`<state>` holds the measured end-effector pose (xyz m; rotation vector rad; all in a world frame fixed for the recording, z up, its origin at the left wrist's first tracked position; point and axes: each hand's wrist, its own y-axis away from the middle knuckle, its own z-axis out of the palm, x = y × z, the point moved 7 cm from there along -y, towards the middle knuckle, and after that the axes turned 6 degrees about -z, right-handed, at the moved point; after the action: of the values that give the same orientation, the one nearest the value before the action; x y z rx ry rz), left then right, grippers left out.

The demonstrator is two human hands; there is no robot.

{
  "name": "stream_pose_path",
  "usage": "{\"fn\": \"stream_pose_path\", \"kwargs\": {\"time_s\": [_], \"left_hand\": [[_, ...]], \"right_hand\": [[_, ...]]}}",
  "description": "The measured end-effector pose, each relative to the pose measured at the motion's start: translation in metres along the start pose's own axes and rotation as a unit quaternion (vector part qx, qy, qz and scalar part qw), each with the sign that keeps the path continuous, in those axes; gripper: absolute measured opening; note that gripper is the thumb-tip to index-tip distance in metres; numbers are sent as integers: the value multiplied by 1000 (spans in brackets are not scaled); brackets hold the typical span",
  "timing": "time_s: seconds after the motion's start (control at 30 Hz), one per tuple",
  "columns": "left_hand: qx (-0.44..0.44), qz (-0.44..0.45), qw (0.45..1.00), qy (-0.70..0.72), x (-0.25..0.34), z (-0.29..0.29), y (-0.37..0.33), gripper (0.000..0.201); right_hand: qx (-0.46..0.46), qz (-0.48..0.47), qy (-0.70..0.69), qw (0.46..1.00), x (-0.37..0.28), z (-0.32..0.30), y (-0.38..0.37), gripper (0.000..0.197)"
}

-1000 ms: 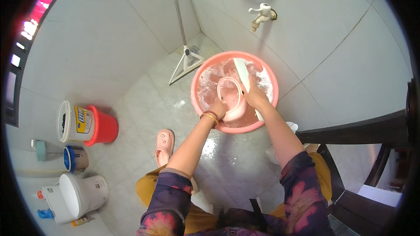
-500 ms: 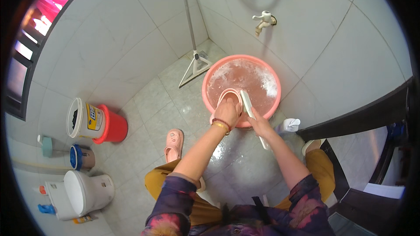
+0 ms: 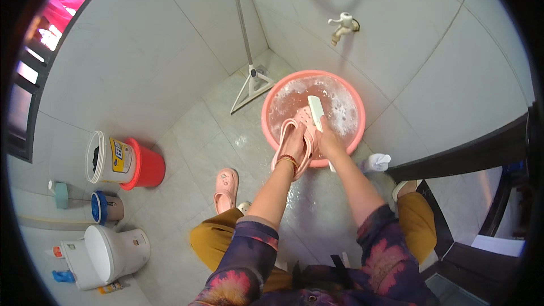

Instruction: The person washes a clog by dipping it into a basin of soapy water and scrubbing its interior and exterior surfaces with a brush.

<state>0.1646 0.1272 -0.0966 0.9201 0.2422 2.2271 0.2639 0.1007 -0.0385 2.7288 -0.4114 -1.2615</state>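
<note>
A pink clog (image 3: 304,115) with holes in its toe is tilted over the near side of a pink basin (image 3: 362,105). My left hand (image 3: 293,143) is inside the clog, holding it from within; its fingertips are partly hidden. A white scrubbing brush (image 3: 315,105) lies against the clog's right side near the toe. My right hand (image 3: 331,140) grips the brush by its handle. Its bristles do not show from here. Inside the basin is water (image 3: 286,102) with white suds.
Another pink clog (image 3: 225,188) sits on the tiled floor at left. Right of the basin stands a white bottle (image 3: 377,162). A floor squeegee (image 3: 251,88) leans in the corner, below and left of a wall tap (image 3: 343,25). Buckets (image 3: 148,164) and a toilet (image 3: 116,252) line the left.
The clog has turned, so its toe now shows over the water. My right hand has moved the brush up and left onto the clog.
</note>
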Motion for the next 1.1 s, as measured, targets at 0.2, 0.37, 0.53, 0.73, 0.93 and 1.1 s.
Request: {"fn": "stream_pose_path", "kwargs": {"time_s": [0.2, 0.37, 0.53, 0.73, 0.93, 1.1], "left_hand": [[67, 38, 995, 55, 19, -66, 12, 54], [-25, 16, 994, 102, 2, -30, -3, 54], [-39, 16, 981, 187, 0, -17, -7, 41], [-48, 31, 989, 133, 28, 17, 35, 54], [-52, 45, 989, 134, 11, 11, 8, 48], [-53, 34, 989, 131, 23, 1, 28, 48]], "right_hand": [[-169, -42, 32, 984, -10, 49, 112, 64], [-30, -16, 112, 993, 2, 3, 28, 56], [60, -111, 31, 992, 29, 14, 11, 57], [21, -127, -192, 973, -5, 9, 67, 57], [120, -138, 19, 983, 28, 19, 33, 59], [-54, -113, 55, 991, -2, 31, 123, 63]]}}
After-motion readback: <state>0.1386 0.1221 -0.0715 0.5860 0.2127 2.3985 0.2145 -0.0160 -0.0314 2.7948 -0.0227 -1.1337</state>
